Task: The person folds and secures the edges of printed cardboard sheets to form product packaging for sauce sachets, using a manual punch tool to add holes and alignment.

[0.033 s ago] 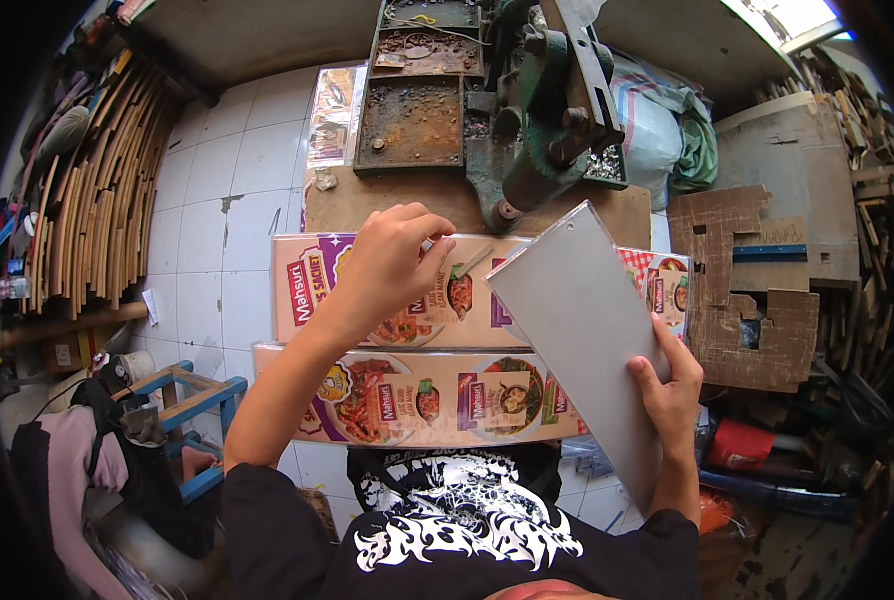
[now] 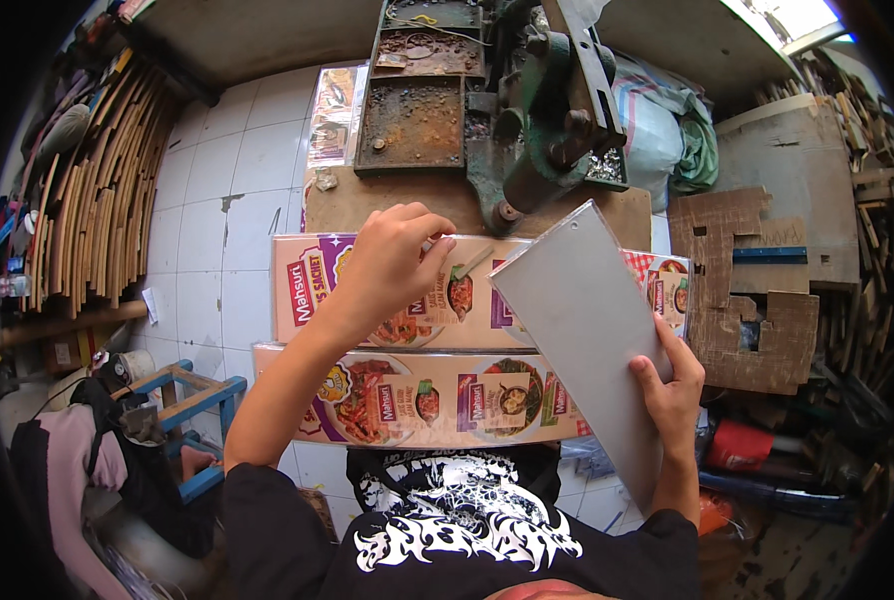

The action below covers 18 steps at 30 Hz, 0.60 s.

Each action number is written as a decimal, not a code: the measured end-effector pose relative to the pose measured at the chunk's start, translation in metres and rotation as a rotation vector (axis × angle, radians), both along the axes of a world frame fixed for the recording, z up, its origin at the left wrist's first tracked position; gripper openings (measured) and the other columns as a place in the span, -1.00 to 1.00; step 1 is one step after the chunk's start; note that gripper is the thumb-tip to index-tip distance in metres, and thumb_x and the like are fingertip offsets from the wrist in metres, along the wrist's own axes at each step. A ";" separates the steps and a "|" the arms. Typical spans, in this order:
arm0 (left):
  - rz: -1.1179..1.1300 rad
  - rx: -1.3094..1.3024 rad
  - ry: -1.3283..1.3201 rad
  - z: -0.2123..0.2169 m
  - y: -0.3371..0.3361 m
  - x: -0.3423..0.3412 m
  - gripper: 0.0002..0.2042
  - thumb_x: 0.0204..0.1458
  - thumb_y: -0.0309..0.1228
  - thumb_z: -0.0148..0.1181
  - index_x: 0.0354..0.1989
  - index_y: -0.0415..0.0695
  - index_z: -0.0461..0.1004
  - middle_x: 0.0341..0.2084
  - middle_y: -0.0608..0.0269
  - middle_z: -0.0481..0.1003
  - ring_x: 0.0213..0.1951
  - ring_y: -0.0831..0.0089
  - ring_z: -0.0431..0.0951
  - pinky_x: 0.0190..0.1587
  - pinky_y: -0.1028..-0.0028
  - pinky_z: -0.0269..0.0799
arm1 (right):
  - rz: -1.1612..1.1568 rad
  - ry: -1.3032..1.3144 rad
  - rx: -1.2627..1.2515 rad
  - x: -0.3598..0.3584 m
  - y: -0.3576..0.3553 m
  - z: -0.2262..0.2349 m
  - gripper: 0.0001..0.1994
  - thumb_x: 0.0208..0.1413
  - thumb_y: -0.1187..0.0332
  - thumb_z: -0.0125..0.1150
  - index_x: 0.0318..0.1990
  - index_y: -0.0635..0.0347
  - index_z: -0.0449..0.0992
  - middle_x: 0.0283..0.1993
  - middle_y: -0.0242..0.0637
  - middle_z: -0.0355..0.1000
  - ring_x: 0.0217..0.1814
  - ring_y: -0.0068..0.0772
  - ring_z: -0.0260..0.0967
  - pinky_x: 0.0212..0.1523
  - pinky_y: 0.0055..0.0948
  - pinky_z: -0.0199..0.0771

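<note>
My right hand [image 2: 673, 385] grips the long edge of a plain grey rectangular panel [image 2: 582, 320], thumb on its face. The panel is tilted, with a small hole near its far corner. My left hand [image 2: 404, 245] is closed in a pinch above the printed sheets; whatever is between its fingertips, if anything, is too small to make out. Under it lies a printed food-advert panel [image 2: 307, 290] with a clear edge. A second such panel [image 2: 427, 400] lies nearer to me. A thin pale strip [image 2: 475, 262] rests on the far panel, right of my left hand.
Beyond the panels, a green metal press [image 2: 537, 170] stands on a brown board [image 2: 397, 205], beside a rusty compartment tray [image 2: 409, 125]. Cut brown boards [image 2: 707, 290] lie to the right. Wooden strips [image 2: 97, 180] are stacked at left, near a blue-framed stool [image 2: 192, 400].
The grey panel and my right hand have shifted very slightly to the right. My left hand stays in place.
</note>
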<state>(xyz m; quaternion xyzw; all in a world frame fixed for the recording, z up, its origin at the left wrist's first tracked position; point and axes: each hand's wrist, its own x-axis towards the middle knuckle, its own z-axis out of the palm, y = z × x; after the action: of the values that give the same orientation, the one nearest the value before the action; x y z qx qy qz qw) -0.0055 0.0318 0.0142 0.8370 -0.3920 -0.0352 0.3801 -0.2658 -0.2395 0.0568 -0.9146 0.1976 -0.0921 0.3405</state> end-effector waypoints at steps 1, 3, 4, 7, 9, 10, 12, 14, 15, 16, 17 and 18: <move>0.006 0.012 -0.059 -0.001 0.000 0.002 -0.90 0.02 -0.50 0.29 -0.31 -0.25 0.61 -0.43 0.12 0.56 -0.38 0.27 0.58 -0.30 0.35 0.47 | -0.001 -0.033 -0.015 0.000 -0.003 -0.003 -0.38 0.05 0.14 0.43 0.19 0.34 0.44 -0.03 0.05 0.54 -0.01 -0.17 0.53 0.06 -0.33 0.45; 0.019 0.021 -0.116 -0.002 0.000 0.007 -0.90 0.01 -0.50 0.30 -0.32 -0.24 0.61 -0.43 0.12 0.56 -0.38 0.27 0.58 -0.29 0.35 0.46 | -0.017 -0.047 -0.011 -0.001 -0.005 -0.005 -0.39 0.06 0.14 0.42 0.19 0.34 0.44 -0.03 0.05 0.54 0.00 -0.17 0.53 0.07 -0.32 0.45; 0.025 0.028 -0.174 -0.002 0.001 0.012 -0.90 0.01 -0.50 0.30 -0.32 -0.24 0.61 -0.43 0.13 0.57 -0.37 0.27 0.58 -0.29 0.35 0.45 | -0.040 -0.061 -0.009 -0.001 -0.005 -0.006 -0.39 0.07 0.13 0.41 0.19 0.34 0.44 -0.03 0.05 0.54 0.01 -0.16 0.53 0.08 -0.31 0.45; 0.078 -0.008 -0.178 -0.008 0.007 0.042 -0.89 0.02 -0.50 0.30 -0.31 -0.25 0.61 -0.43 0.14 0.57 -0.40 0.30 0.57 -0.31 0.38 0.46 | -0.065 -0.071 0.007 -0.002 -0.006 -0.006 -0.40 0.08 0.13 0.40 0.19 0.35 0.44 -0.03 0.04 0.54 0.01 -0.17 0.53 0.09 -0.30 0.44; 0.107 -0.011 -0.154 -0.001 0.010 0.058 -0.89 0.02 -0.50 0.30 -0.29 -0.25 0.61 -0.43 0.13 0.57 -0.42 0.32 0.57 -0.31 0.40 0.46 | -0.067 -0.080 0.014 0.000 -0.007 -0.009 -0.40 0.08 0.14 0.40 0.19 0.35 0.44 -0.03 0.05 0.54 0.00 -0.17 0.53 0.08 -0.30 0.44; 0.139 -0.016 -0.130 0.004 0.009 0.063 -0.88 0.03 -0.50 0.31 -0.28 -0.26 0.61 -0.43 0.13 0.58 -0.44 0.35 0.56 -0.32 0.42 0.46 | -0.068 -0.089 0.017 0.001 -0.008 -0.010 -0.41 0.08 0.15 0.40 0.19 0.35 0.44 -0.02 0.05 0.54 0.00 -0.18 0.53 0.07 -0.31 0.45; 0.099 -0.021 -0.081 0.019 0.004 0.055 -0.88 0.04 -0.50 0.31 -0.28 -0.27 0.61 -0.45 0.14 0.57 -0.49 0.46 0.55 -0.38 0.48 0.46 | -0.074 -0.073 0.023 0.002 -0.005 -0.011 -0.41 0.07 0.16 0.41 0.19 0.34 0.44 -0.03 0.04 0.54 -0.02 -0.19 0.53 0.05 -0.32 0.45; 0.028 -0.024 0.301 0.037 -0.003 0.029 -0.88 0.09 -0.50 0.27 -0.26 -0.30 0.59 -0.46 0.13 0.58 -0.49 0.56 0.56 -0.41 0.52 0.46 | -0.084 -0.055 0.024 0.002 -0.001 -0.010 -0.41 0.07 0.18 0.42 0.19 0.34 0.44 -0.03 0.04 0.54 -0.03 -0.20 0.53 0.04 -0.33 0.45; 0.022 -0.017 0.404 0.044 -0.006 0.012 -0.83 0.10 -0.49 0.27 -0.20 -0.33 0.54 -0.43 0.11 0.58 -0.47 0.57 0.58 -0.42 0.52 0.47 | -0.081 -0.050 0.057 0.001 0.001 -0.010 -0.41 0.05 0.19 0.43 0.19 0.33 0.45 -0.05 0.04 0.54 -0.05 -0.21 0.53 0.02 -0.34 0.46; 0.026 -0.003 0.505 0.051 -0.005 -0.008 -0.78 0.11 -0.48 0.27 -0.14 -0.35 0.50 -0.40 0.09 0.58 -0.45 0.57 0.60 -0.43 0.52 0.47 | -0.070 -0.046 0.098 0.001 0.003 -0.011 -0.41 0.04 0.20 0.43 0.19 0.32 0.45 -0.06 0.03 0.54 -0.07 -0.22 0.53 0.01 -0.34 0.46; 0.004 0.002 0.588 0.056 -0.004 -0.026 -0.71 0.10 -0.46 0.28 -0.06 -0.37 0.43 -0.37 0.06 0.58 -0.42 0.53 0.61 -0.41 0.52 0.50 | -0.056 -0.055 0.101 -0.002 0.003 -0.013 -0.41 0.02 0.21 0.45 0.18 0.31 0.46 -0.13 0.00 0.55 -0.12 -0.24 0.52 -0.04 -0.34 0.47; -0.024 0.008 0.674 0.057 -0.003 -0.042 -0.62 0.10 -0.45 0.29 0.01 -0.38 0.36 -0.34 0.03 0.58 -0.40 0.49 0.63 -0.38 0.51 0.52 | -0.072 -0.050 0.094 -0.007 0.004 -0.012 -0.41 0.02 0.21 0.45 0.18 0.31 0.46 -0.13 0.00 0.55 -0.12 -0.24 0.52 -0.04 -0.34 0.47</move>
<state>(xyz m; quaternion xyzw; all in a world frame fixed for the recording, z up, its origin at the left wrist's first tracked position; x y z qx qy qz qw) -0.0474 0.0290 0.0711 0.7749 -0.2541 -0.3162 0.4848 -0.2730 -0.2354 0.0448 -0.8872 0.2260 -0.1178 0.3846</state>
